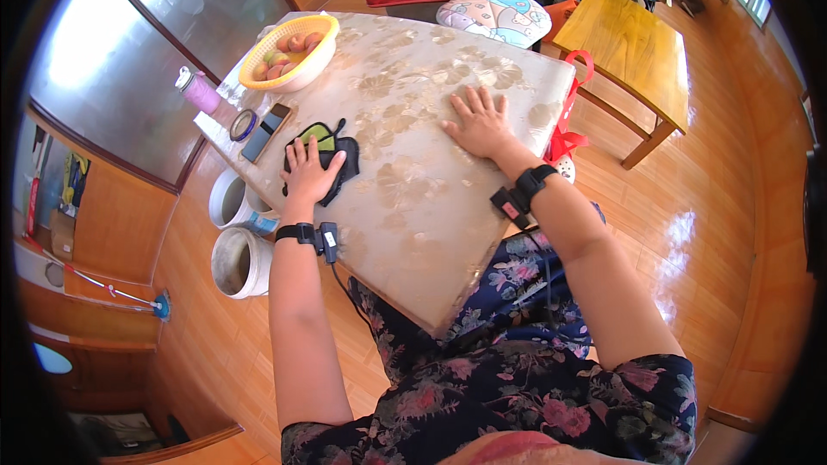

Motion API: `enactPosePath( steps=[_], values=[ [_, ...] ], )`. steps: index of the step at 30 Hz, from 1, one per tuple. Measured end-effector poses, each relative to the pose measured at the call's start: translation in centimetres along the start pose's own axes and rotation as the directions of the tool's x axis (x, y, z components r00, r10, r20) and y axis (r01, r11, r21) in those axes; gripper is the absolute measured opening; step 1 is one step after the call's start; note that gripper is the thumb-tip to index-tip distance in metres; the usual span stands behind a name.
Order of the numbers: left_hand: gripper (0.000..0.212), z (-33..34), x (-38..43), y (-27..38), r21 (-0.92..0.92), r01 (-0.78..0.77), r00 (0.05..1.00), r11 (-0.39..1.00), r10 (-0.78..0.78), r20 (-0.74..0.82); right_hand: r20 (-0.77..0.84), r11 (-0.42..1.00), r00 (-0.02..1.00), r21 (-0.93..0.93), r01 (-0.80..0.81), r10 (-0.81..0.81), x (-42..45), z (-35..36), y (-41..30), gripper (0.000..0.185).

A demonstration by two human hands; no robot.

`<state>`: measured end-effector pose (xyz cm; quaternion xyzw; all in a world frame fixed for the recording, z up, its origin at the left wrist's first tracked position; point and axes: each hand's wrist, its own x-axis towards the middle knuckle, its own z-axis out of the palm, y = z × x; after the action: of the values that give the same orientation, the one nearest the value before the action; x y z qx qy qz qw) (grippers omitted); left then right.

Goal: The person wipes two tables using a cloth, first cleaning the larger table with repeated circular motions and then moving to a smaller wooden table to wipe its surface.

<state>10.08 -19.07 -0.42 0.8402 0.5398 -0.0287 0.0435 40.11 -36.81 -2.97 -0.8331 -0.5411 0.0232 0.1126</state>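
My left hand (309, 174) lies palm down, fingers spread, on a black and green fabric pouch or folded cloth item (345, 158); its exact kind is unclear. My right hand (481, 124) rests flat with fingers apart on the flower-patterned tablecloth (413, 187) and holds nothing. Beyond my left hand are a smartphone (265, 132) and a roll of tape (243, 125). Each wrist wears a black strap with a small device.
A yellow and white plastic basket (326, 51) of peaches and a pink bottle (199, 90) stand at the far left. White buckets (242, 263) stand on the floor at left. A red bag (565, 123) hangs at the table's right edge, near a wooden bench (623, 45) and a patterned stool (496, 13).
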Motion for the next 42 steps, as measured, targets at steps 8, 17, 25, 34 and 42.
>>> enactPosePath(
  steps=[8,17,25,34,42],
  values=[
    [0.088,0.4,-5.0,1.3,0.017,0.052,0.999,0.999,-0.052,0.015,-0.014,0.998,0.999,0.052,0.033,-0.033,-0.3,-0.6,-0.3,0.069],
    [0.086,1.2,-15.5,6.8,0.030,0.019,1.000,0.999,-0.019,-0.011,-0.104,0.993,0.993,0.103,0.066,-0.055,0.3,0.9,0.0,0.067],
    [0.085,2.5,-22.0,11.1,0.035,0.073,0.996,0.997,-0.070,-0.061,-0.016,0.986,0.998,0.155,0.066,-0.065,1.1,0.3,-0.1,0.072],
    [0.078,3.5,-22.4,9.5,-0.028,0.121,0.986,0.992,-0.123,-0.115,0.077,0.956,0.980,0.246,0.161,-0.185,1.1,-0.7,-1.2,0.085],
    [0.076,3.5,-23.0,10.0,-0.012,0.150,0.972,0.989,-0.149,-0.180,0.174,0.948,0.940,0.184,0.260,-0.292,0.5,-2.0,-0.7,0.087]
  ],
)
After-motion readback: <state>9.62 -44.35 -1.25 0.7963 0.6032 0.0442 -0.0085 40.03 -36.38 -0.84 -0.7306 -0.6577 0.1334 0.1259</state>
